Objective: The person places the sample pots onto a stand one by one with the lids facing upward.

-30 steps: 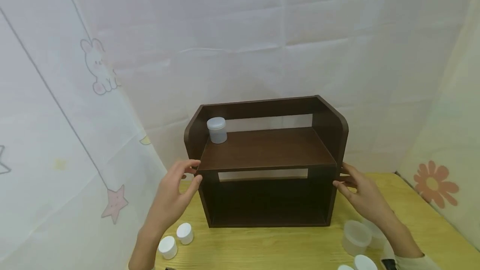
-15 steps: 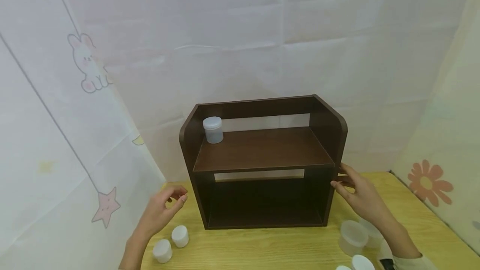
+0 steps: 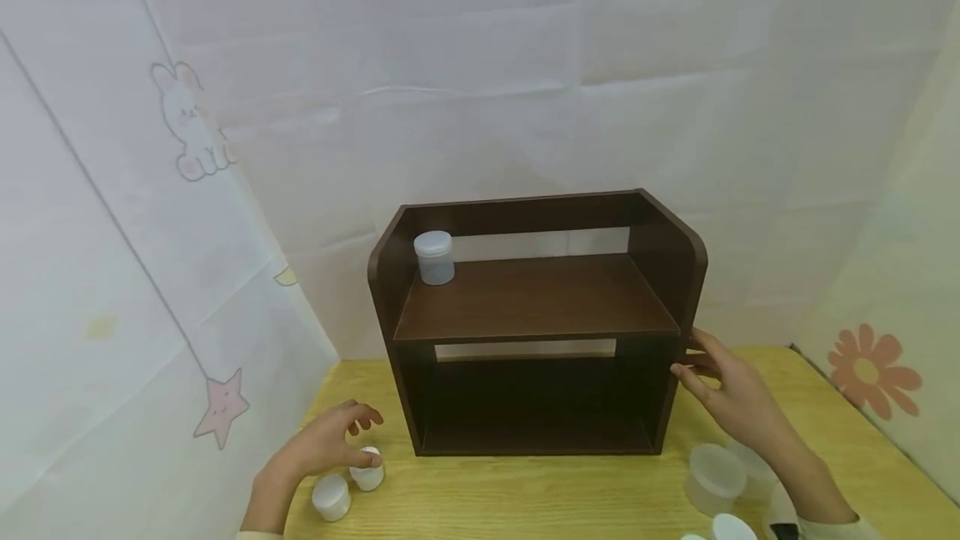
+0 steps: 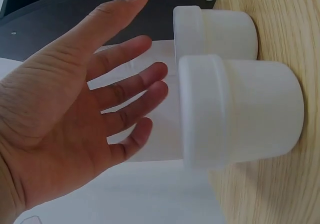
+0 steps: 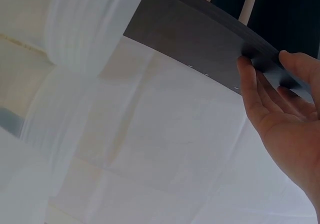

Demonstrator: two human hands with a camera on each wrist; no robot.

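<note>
A dark brown two-level shelf (image 3: 536,298) stands on the table, with a lidded translucent jar (image 3: 435,258) at the left of its upper board. My right hand (image 3: 738,402) grips the shelf's right side panel, fingers outside and thumb at the front edge; the right wrist view shows the same hand (image 5: 290,119) pinching the dark panel (image 5: 190,39). At the left, my left hand (image 3: 322,444) hovers over two small white lidded jars (image 3: 332,497), partly covering the farther one (image 3: 367,477). In the left wrist view the hand (image 4: 85,99) is spread beside both jars (image 4: 240,112), not touching them.
Several translucent tubs (image 3: 714,477) and white-lidded jars (image 3: 731,528) stand at the right front, near my right forearm. Light cloth with printed figures hangs behind and at both sides of the wooden table (image 3: 525,498).
My left hand has let go of the shelf's left side and moved down and left to the small white jars. My right hand stays on the right panel.
</note>
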